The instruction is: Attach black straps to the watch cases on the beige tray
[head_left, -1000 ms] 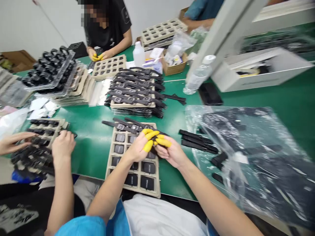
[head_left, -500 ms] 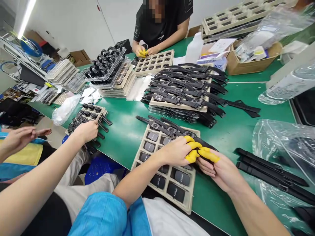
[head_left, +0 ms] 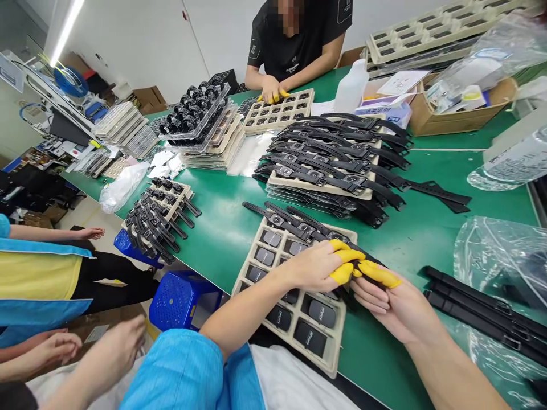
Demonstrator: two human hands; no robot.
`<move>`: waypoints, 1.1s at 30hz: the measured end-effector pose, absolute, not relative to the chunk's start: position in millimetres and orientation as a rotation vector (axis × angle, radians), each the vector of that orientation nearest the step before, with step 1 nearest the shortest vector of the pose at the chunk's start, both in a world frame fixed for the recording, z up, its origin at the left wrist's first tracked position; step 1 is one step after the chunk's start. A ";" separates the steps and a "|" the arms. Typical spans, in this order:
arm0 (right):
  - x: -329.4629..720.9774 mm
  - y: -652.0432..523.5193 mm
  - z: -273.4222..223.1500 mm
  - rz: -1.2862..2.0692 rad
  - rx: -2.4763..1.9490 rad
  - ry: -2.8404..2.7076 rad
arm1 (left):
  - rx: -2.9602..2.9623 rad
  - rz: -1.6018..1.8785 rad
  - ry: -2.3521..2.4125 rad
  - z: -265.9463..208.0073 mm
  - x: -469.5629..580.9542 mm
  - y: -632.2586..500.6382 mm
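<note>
My left hand [head_left: 318, 266] and my right hand [head_left: 387, 296] meet above the right side of a beige tray [head_left: 337, 356]. Yellow covers sit on several fingertips, which pinch together on a black watch strap [head_left: 356, 269]. My fingers hide most of it, and whether a watch case is attached cannot be made out. Smartwatches with black straps [head_left: 304, 229] lie across the tray's far end. Square dark watch faces [head_left: 322, 313], some with pale lettering, fill compartments nearer me.
Stacked trays of strapped watches [head_left: 325, 165] stand beyond my hands. Loose black straps [head_left: 487, 310] lie by a clear plastic bag [head_left: 491, 245] on the right. Another watch tray [head_left: 164, 208] sits at the left table edge. A co-worker [head_left: 294, 51] handles a tray opposite; other people's hands [head_left: 111, 353] are at left.
At left, a neighbour's hand has left the watch tray and dropped back toward the lap. The co-worker opposite has moved a hand over their tray. My hands keep their pinch, with the view slightly shifted.
</note>
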State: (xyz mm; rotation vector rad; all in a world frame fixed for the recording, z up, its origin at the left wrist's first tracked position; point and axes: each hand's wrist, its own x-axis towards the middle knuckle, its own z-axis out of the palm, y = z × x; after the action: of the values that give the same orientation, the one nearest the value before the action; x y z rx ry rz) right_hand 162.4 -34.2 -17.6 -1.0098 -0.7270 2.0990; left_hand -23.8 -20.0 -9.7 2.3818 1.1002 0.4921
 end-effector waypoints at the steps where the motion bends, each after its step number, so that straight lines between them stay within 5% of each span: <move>1: 162.2 -34.4 -18.6 2.086 -1.032 -0.748 | 2.406 0.452 1.116 -9.3 -23.3 -20.1; 6: 161.4 -34.7 -25.5 2.069 -1.126 -0.837 | 2.488 0.311 1.160 -9.9 -22.7 -20.0; 17: 172.7 -32.7 -27.5 1.785 -1.061 -1.113 | 2.148 0.595 1.084 6.6 -24.6 -23.9; 27: 207.8 -7.8 -26.7 0.976 -1.102 -2.065 | 2.496 0.064 1.424 54.5 -79.7 9.8; 33: 207.1 -9.2 -23.3 1.027 -1.244 -2.233 | 2.486 -0.157 1.331 44.7 -81.3 20.4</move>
State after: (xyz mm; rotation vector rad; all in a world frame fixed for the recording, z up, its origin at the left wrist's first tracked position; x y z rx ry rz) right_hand 207.1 -9.2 -23.3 -1.2442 -2.2325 1.0271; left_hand -81.3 20.4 44.7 2.4859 1.3314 -0.1573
